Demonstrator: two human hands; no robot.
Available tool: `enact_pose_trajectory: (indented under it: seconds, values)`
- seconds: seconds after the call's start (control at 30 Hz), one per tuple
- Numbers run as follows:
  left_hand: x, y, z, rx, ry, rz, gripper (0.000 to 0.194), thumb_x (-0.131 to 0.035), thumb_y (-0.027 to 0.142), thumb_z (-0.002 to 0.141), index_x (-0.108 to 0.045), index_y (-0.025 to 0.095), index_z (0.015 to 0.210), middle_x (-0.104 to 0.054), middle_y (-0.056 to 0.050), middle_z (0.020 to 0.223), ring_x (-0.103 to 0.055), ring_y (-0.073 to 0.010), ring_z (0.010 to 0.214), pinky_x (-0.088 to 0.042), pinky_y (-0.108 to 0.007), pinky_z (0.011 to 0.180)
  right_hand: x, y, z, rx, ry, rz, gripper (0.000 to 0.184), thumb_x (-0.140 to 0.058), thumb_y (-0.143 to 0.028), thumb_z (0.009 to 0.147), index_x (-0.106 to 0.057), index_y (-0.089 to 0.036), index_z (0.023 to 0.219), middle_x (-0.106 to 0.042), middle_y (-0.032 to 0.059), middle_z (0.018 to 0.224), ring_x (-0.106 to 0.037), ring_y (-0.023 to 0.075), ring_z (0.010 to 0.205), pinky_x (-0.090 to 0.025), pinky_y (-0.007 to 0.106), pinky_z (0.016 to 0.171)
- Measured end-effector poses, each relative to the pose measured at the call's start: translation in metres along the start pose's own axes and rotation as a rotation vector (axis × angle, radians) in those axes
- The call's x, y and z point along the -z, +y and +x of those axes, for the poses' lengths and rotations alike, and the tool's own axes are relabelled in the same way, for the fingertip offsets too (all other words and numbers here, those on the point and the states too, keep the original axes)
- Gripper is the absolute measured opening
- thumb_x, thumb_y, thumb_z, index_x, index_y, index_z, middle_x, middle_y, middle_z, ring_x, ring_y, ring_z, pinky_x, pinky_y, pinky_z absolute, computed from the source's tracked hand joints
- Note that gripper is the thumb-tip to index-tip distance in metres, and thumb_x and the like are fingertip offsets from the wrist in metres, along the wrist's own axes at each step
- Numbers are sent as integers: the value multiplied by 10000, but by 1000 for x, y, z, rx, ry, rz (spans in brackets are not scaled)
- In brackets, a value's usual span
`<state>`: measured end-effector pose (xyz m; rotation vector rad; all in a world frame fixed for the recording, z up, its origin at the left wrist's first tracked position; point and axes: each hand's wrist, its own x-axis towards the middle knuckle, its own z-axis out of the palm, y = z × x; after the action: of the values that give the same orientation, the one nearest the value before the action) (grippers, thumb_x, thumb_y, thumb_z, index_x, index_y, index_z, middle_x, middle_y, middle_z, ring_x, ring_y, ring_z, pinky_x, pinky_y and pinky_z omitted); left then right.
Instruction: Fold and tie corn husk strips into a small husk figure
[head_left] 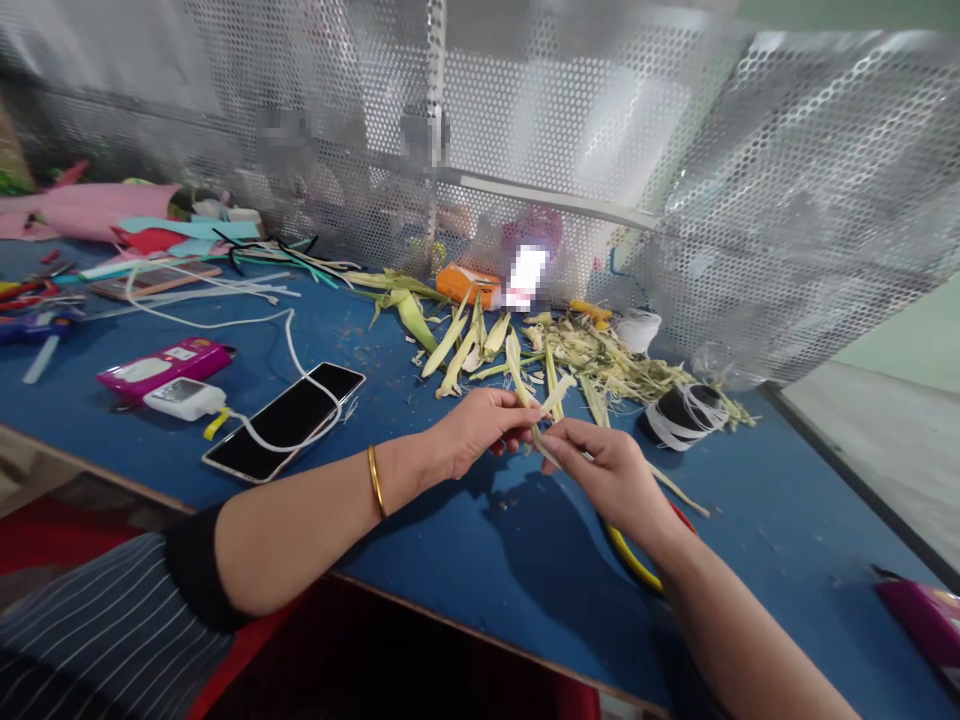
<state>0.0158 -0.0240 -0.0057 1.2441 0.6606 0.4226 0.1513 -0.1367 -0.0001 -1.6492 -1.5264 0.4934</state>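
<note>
Above the blue table, my left hand pinches a pale corn husk strip between thumb and fingers. Close beside it, my right hand is closed on the lower end of the same strip, fingertips almost touching the left ones. Just beyond the hands lie loose yellow-green corn husks. A tool with a yellow handle and a bit of red lies partly hidden under my right wrist.
Husk scraps are heaped at the back, near a black spool of white string. At left lie a black-screened phone, a white cable and a magenta device. A perforated silver screen stands behind, with an orange object before it.
</note>
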Motion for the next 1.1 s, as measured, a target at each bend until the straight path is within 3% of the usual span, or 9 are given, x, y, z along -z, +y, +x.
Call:
enact_pose_trajectory:
  seconds: [0.17, 0.27, 0.33, 0.43, 0.7, 0.8, 0.9, 0.97, 1.1]
  values:
    - [4, 10, -3, 113, -193, -298, 140, -646, 240, 834, -667, 114, 892, -522, 40, 574, -432, -35, 455, -254, -171, 423, 10, 6, 8, -102, 228, 263, 277, -637, -459, 808, -728, -208, 882, -714, 33, 824, -624, 202, 818, -456, 311, 769]
    - [6, 11, -3, 170, -273, -406, 102, -628, 222, 839, -639, 122, 822, -545, 33, 583, -465, -46, 462, -291, -165, 413, 6, 10, 9, -101, 60, 329, 306, -674, -456, 779, -732, -210, 951, -722, 36, 886, -619, 202, 814, -451, 306, 735]
    - [7, 9, -2, 187, -306, -392, 116, -626, 234, 843, -634, 123, 810, -597, 13, 617, -504, -63, 474, -333, -174, 412, 1, 10, 7, -83, -26, 354, 293, -651, -467, 799, -734, -197, 880, -704, 27, 805, -595, 183, 734, -433, 286, 672]
    - [9, 7, 0, 184, -326, -293, 143, -615, 239, 857, -662, 108, 888, -676, -31, 694, -538, -82, 479, -377, -191, 406, -3, 8, 5, -93, 2, 291, 281, -658, -464, 797, -705, -190, 756, -659, 6, 706, -542, 152, 655, -396, 258, 602]
    - [13, 9, 0, 201, -359, -270, 163, -662, 260, 842, -682, 100, 866, -691, -40, 697, -526, -66, 468, -386, -177, 401, -7, 0, 5, -87, -2, 236, 292, -589, -464, 847, -656, -192, 762, -602, 7, 683, -471, 147, 612, -370, 257, 545]
    - [11, 8, 0, 179, -342, -262, 128, -658, 219, 836, -686, 94, 827, -689, -46, 672, -524, -64, 455, -380, -172, 400, -7, 5, 5, 120, 95, 27, 298, -521, -375, 891, -589, -209, 653, -523, -7, 601, -470, 155, 597, -427, 302, 656]
    - [8, 7, 0, 153, -265, -315, 112, -598, 149, 855, -679, 93, 801, -675, -43, 624, -526, -60, 451, -375, -158, 415, -9, 9, 6, 346, 190, -211, 270, -468, -280, 911, -609, -229, 686, -577, 15, 646, -544, 189, 682, -414, 385, 883]
    - [5, 7, 0, 169, -203, -368, 135, -567, 121, 862, -667, 95, 775, -650, -30, 581, -509, -51, 445, -373, -145, 428, -11, 10, 6, 328, 202, -241, 263, -467, -290, 916, -630, -237, 717, -619, 30, 680, -563, 201, 694, -428, 376, 844]
    - [2, 11, -1, 251, -123, -421, 117, -574, 90, 838, -650, 106, 750, -595, 3, 521, -447, -36, 412, -340, -133, 399, -16, 11, 5, 90, 130, -71, 351, -525, -434, 893, -631, -219, 636, -583, 13, 577, -530, 190, 595, -422, 313, 623]
